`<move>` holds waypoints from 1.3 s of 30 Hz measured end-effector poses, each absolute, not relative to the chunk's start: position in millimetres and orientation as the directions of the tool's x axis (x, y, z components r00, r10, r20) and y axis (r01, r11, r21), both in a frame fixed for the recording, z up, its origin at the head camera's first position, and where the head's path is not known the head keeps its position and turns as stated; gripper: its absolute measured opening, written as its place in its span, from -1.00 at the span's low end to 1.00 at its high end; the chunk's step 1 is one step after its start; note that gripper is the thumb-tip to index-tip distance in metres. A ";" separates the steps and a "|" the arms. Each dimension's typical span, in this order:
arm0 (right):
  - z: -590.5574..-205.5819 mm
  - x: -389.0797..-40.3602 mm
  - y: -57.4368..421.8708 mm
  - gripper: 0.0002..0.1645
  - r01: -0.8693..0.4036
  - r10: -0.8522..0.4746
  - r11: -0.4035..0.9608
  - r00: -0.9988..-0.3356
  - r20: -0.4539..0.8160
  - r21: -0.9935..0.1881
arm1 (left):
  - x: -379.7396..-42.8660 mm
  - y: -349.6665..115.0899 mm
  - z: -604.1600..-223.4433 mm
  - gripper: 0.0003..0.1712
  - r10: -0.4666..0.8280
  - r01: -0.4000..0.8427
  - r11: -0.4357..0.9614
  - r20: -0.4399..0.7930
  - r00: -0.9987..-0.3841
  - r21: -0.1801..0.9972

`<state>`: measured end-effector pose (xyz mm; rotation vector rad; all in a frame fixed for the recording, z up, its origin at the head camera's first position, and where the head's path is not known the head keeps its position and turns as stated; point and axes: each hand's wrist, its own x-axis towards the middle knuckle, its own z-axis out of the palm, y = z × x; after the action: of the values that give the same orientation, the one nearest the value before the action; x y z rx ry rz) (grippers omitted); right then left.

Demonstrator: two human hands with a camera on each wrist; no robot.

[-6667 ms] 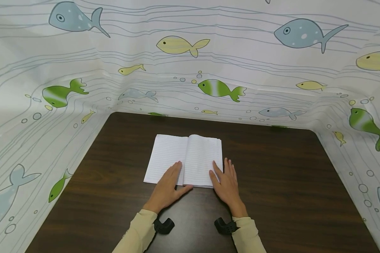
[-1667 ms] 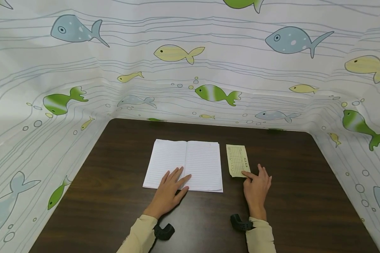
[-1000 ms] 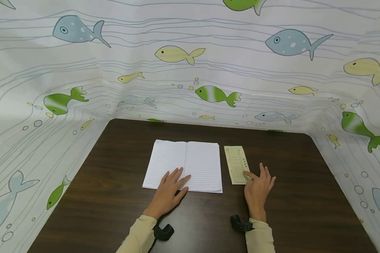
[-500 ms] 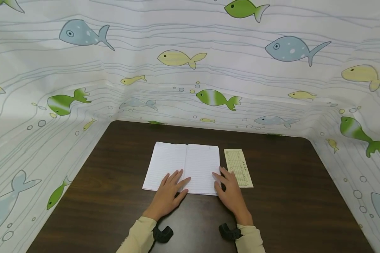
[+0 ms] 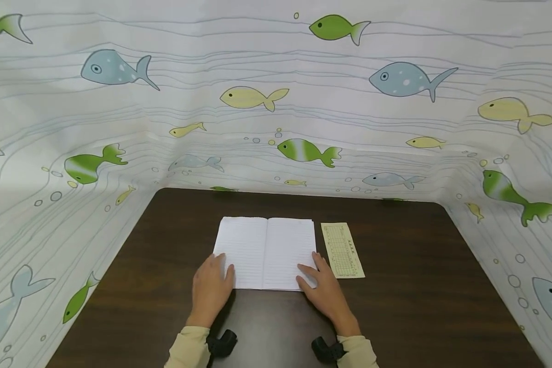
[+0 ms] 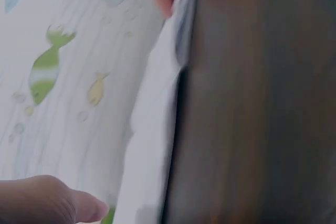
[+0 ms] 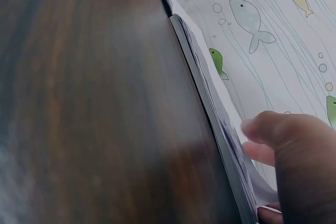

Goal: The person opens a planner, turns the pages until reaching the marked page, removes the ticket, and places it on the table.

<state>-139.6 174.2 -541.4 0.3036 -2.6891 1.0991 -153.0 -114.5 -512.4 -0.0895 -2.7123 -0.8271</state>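
Note:
An open lined notebook (image 5: pixel 246 250) lies flat, its blank pages facing up. My left hand (image 5: pixel 211 286) is at its lower left edge, fingers along the side and thumb over the page. My right hand (image 5: pixel 324 289) lies at the lower right corner, with thumb and forefinger over the page and the other fingers by the edge. In the right wrist view the thumb (image 7: pixel 268 127) shows beside the notebook's page edges (image 7: pixel 210 108). The left wrist view is blurred; the left thumb (image 6: pixel 79 203) appears apart from the page. A yellow printed slip (image 5: pixel 342 250) lies right of the notebook.
The dark wooden table (image 5: pixel 418 286) extends around the notebook. White fish-patterned sheeting (image 5: pixel 253 41) rises behind it and at both sides. Each wrist carries a black camera mount (image 5: pixel 223 343).
The yellow slip, absent in the oldest frame, lies right of the notebook. My right hand has left it for the notebook's right corner. My left hand has moved from the centre to the left edge.

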 end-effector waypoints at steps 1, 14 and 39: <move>-541.7 -140.0 173.6 -0.58 -0.279 -0.107 0.702 -0.951 0.291 -0.655 | -153.0 -118.0 -509.3 -0.53 -0.076 0.087 0.825 0.261 -0.962 0.559; -536.6 -143.0 174.6 -0.56 -0.229 -0.024 0.681 -0.956 0.291 -0.696 | -166.6 -129.0 -484.0 -0.32 -0.168 -0.010 0.350 0.052 -0.984 0.937; -554.7 -136.4 172.2 -0.44 -0.284 -0.120 0.711 -0.950 0.287 -0.643 | -145.2 -70.1 -548.1 -0.26 0.507 0.565 0.661 0.262 -0.821 0.494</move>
<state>-136.4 172.2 -554.7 0.3233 -2.6937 1.0681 -145.2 -70.1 -548.1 -0.8968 -2.7693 -0.8760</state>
